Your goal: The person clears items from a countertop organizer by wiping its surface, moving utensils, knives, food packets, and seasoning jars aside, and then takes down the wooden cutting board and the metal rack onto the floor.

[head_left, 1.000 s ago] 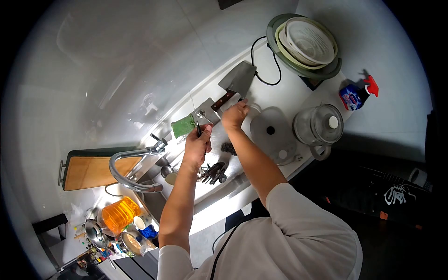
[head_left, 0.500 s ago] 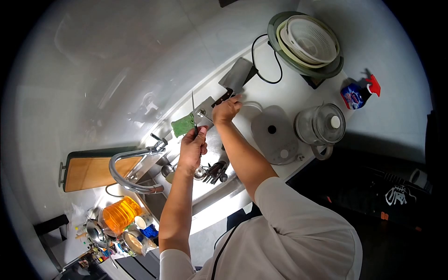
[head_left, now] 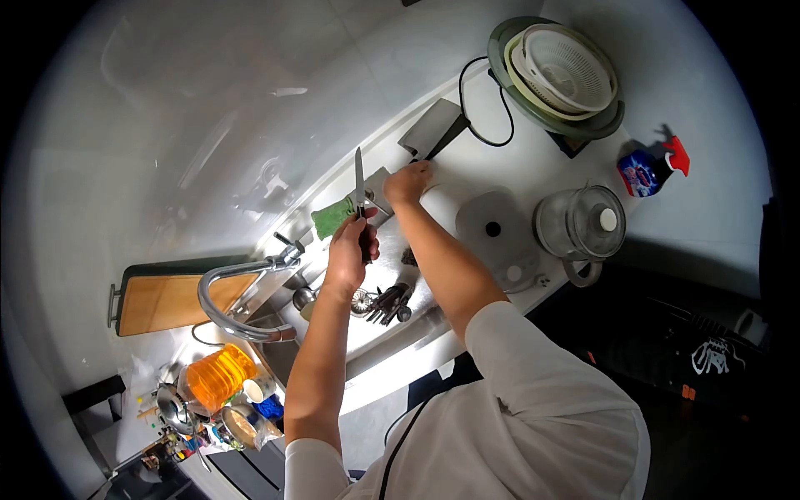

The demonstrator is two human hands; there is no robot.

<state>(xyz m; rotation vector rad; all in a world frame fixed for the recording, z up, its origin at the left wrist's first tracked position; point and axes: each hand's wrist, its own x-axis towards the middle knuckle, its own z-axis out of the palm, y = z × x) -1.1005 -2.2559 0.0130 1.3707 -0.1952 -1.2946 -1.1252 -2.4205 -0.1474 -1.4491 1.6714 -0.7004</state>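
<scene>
My left hand (head_left: 350,254) is wrapped around the black handle of a small kitchen knife (head_left: 360,177), its narrow blade pointing up and away from me. Farther right, my right hand (head_left: 408,182) is closed over the handle of a cleaver (head_left: 431,125), which lies on the counter by the wall. That handle is mostly hidden under my fingers. A green cloth (head_left: 332,217) lies by the sink's back edge, just left of the knife blade. Below my hands, several dark-handled utensils (head_left: 389,302) and a whisk-like metal tool (head_left: 362,302) rest in the sink.
A chrome faucet (head_left: 218,302) arches over the sink's left side, near a wooden cutting board (head_left: 179,304). An orange bottle (head_left: 221,375) stands among clutter. To the right are a grey scale-like plate (head_left: 492,250), glass kettle (head_left: 575,225), spray bottle (head_left: 640,173) and stacked basins (head_left: 504,42).
The small knife has turned, so its blade shows flat rather than edge-on, and it has risen slightly. My right hand has shifted up over the cleaver handle, which showed more before.
</scene>
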